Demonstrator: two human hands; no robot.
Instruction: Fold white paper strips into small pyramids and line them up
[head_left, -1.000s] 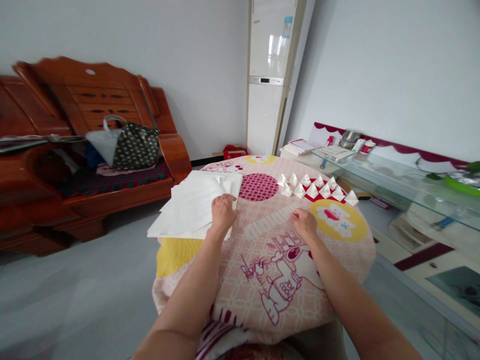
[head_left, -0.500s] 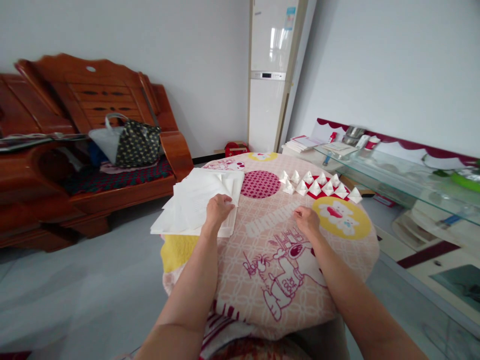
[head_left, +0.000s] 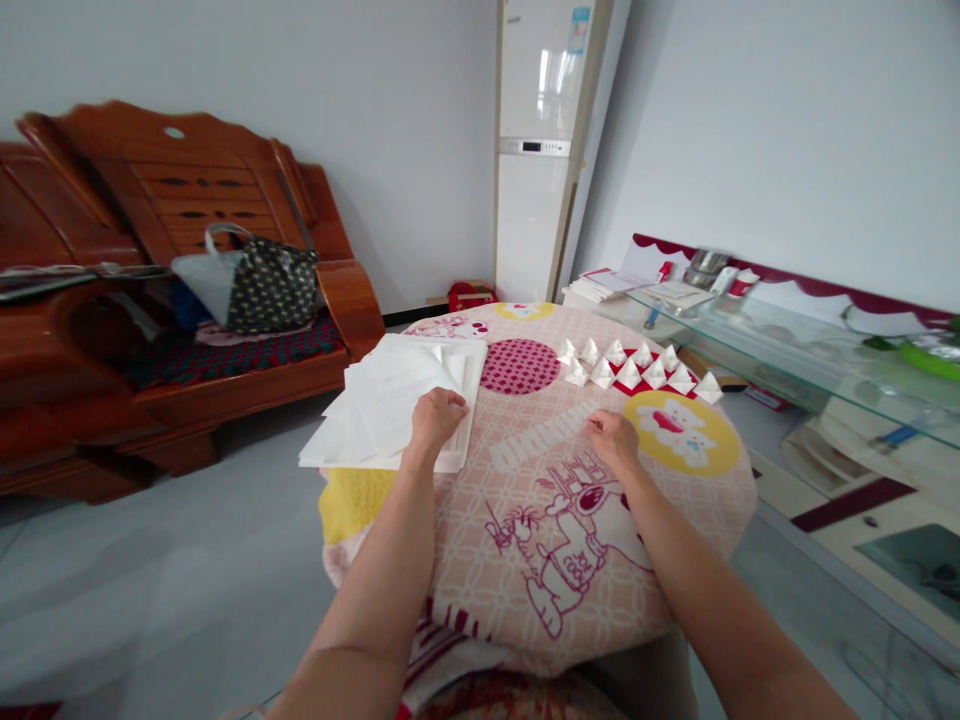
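Observation:
My left hand [head_left: 437,420] rests on the right part of a pile of loose white paper sheets [head_left: 375,410], its fingers curled in a loose fist with nothing showing in them. One sheet near the top of the pile has a raised or folded corner. To the right, my right hand [head_left: 613,440] lies on the patterned tablecloth [head_left: 480,540], also loosely closed, with no object visible in it. Several small white folded-paper pyramids [head_left: 628,375] stand in two rows beyond my right hand. Both palms are hidden from view.
The round table has a pink cloth with printed figures. On the right stands a glass-topped cabinet [head_left: 810,350] holding papers, a cup [head_left: 742,284] and metal pots. A wooden bench [head_left: 180,390] with a bag [head_left: 274,285] is at left; a tall white appliance [head_left: 532,220] stands behind.
The view has shifted very slightly. Both hands keep the same place and closed shape, and the papers and pyramids have not moved on the table.

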